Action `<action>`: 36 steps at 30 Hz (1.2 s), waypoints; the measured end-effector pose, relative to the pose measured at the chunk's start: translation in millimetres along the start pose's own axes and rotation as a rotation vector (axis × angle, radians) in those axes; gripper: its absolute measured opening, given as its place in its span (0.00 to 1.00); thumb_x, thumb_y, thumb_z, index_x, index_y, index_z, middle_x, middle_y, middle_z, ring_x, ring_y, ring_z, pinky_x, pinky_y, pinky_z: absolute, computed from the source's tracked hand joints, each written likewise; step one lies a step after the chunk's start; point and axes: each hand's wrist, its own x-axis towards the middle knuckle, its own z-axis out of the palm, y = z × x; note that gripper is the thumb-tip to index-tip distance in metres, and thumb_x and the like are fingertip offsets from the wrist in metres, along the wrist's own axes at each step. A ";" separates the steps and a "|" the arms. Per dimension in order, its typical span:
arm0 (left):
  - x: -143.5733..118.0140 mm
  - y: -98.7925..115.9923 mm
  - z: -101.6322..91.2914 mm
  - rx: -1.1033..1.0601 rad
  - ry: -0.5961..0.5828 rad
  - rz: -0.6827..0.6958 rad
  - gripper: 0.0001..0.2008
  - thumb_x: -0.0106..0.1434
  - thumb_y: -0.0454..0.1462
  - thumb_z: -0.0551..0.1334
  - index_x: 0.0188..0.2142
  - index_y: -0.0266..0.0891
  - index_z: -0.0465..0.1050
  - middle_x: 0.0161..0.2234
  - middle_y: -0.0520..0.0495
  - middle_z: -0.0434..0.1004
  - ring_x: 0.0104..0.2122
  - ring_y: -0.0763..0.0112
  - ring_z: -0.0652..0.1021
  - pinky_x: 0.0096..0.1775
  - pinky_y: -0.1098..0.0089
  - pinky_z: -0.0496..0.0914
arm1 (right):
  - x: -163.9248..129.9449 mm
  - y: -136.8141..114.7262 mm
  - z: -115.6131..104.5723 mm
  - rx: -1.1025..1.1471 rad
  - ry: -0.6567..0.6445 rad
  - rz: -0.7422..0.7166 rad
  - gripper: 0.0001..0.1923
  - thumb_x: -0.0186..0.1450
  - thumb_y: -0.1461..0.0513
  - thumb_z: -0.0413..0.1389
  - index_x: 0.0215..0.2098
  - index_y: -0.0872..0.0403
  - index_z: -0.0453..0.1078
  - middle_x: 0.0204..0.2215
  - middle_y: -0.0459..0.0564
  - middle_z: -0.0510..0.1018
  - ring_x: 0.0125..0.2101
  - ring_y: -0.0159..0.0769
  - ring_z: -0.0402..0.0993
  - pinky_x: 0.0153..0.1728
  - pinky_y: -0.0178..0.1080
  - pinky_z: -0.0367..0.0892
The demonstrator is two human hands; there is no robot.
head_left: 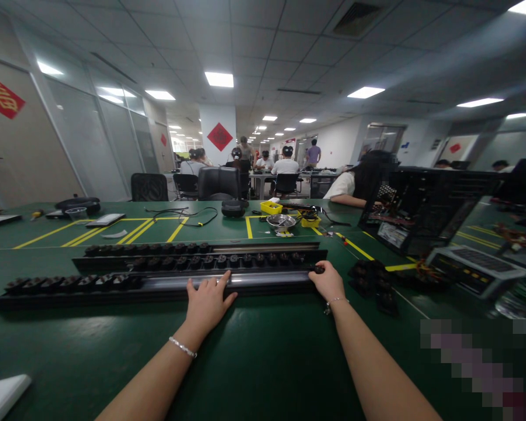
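A long black rail [166, 285] with a shiny metal channel lies across the green table in front of me. Several round black parts [70, 283] sit in a row along its left portion. My left hand [208, 295] rests with spread fingers on the near edge of the bare channel, around its middle. At the right end, my right hand [328, 282] pinches a small black part [319, 269], mostly covered by the fingers. Just behind are two more black rails, the nearer carrying a row of black parts [234, 261]. Loose black parts [372, 280] lie right of my right hand.
An open computer case [425, 204] and a power supply unit [477, 270] stand at the right. Farther back are a metal bowl [281, 221], a yellow bin [270, 207] and black cables [182, 214]. A person [355, 178] sits across the table, leaning on it.
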 end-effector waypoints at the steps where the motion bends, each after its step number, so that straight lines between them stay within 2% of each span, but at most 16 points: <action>1: 0.0 0.0 -0.2 0.001 -0.001 0.000 0.28 0.60 0.52 0.48 0.58 0.48 0.56 0.41 0.43 0.74 0.43 0.57 0.71 0.53 0.41 0.46 | 0.2 0.4 -0.1 0.001 -0.002 0.001 0.17 0.51 0.59 0.53 0.40 0.53 0.66 0.37 0.50 0.74 0.37 0.37 0.71 0.36 0.35 0.63; 10: -0.1 0.6 -1.8 -0.003 -0.017 -0.006 0.28 0.60 0.52 0.48 0.58 0.48 0.55 0.42 0.43 0.74 0.43 0.58 0.70 0.53 0.41 0.46 | 6.8 11.9 -5.7 -0.014 0.043 0.054 0.17 0.51 0.59 0.53 0.40 0.53 0.67 0.37 0.51 0.74 0.37 0.38 0.70 0.36 0.35 0.63; 16: -0.7 1.4 -5.1 0.002 -0.049 -0.015 0.29 0.60 0.52 0.48 0.59 0.48 0.53 0.43 0.43 0.74 0.44 0.59 0.70 0.54 0.42 0.45 | 11.8 26.5 -9.5 -0.074 0.096 0.091 0.16 0.52 0.59 0.51 0.39 0.53 0.68 0.38 0.51 0.74 0.36 0.38 0.71 0.32 0.35 0.63; 21: -1.0 0.9 -6.1 0.004 -0.045 -0.011 0.28 0.61 0.51 0.47 0.59 0.47 0.53 0.43 0.43 0.73 0.45 0.59 0.70 0.54 0.43 0.45 | 17.2 40.9 -15.6 -0.116 0.065 0.203 0.16 0.53 0.58 0.51 0.39 0.51 0.68 0.38 0.50 0.74 0.36 0.39 0.71 0.32 0.36 0.64; 25: -2.2 -0.8 -4.7 -0.020 -0.034 0.001 0.27 0.62 0.50 0.46 0.58 0.46 0.55 0.43 0.43 0.74 0.44 0.60 0.70 0.54 0.44 0.47 | 19.5 48.6 -19.5 -0.137 0.078 0.217 0.16 0.53 0.58 0.51 0.40 0.50 0.69 0.39 0.51 0.74 0.36 0.39 0.71 0.31 0.37 0.64; 28: -2.8 -5.9 -4.9 -0.062 0.030 0.022 0.25 0.63 0.49 0.44 0.56 0.45 0.59 0.44 0.43 0.73 0.45 0.61 0.70 0.55 0.48 0.50 | 19.2 52.3 -19.0 -0.168 0.077 0.153 0.17 0.54 0.59 0.50 0.42 0.51 0.68 0.40 0.52 0.74 0.36 0.41 0.71 0.31 0.38 0.65; 31: -1.3 -19.8 -8.1 -0.089 0.142 -0.011 0.24 0.62 0.48 0.46 0.53 0.44 0.63 0.49 0.43 0.69 0.51 0.60 0.66 0.55 0.55 0.54 | 19.7 57.0 -17.4 -0.234 0.082 0.090 0.18 0.53 0.60 0.50 0.42 0.51 0.69 0.39 0.53 0.75 0.37 0.43 0.71 0.32 0.40 0.65; 34: 0.8 -46.4 -13.0 -0.078 0.280 -0.157 0.24 0.61 0.46 0.48 0.54 0.41 0.63 0.55 0.41 0.63 0.58 0.57 0.57 0.57 0.55 0.51 | 20.9 61.5 -16.9 -0.303 0.112 0.032 0.16 0.52 0.63 0.51 0.39 0.51 0.71 0.39 0.55 0.74 0.40 0.46 0.68 0.35 0.44 0.66; 36: 0.4 -70.5 -15.5 -0.058 0.350 -0.328 0.25 0.61 0.45 0.48 0.55 0.38 0.60 0.59 0.39 0.54 0.61 0.55 0.50 0.57 0.53 0.49 | 20.9 63.1 -17.1 -0.329 0.139 0.001 0.17 0.51 0.65 0.50 0.38 0.51 0.72 0.42 0.56 0.73 0.43 0.48 0.66 0.38 0.46 0.65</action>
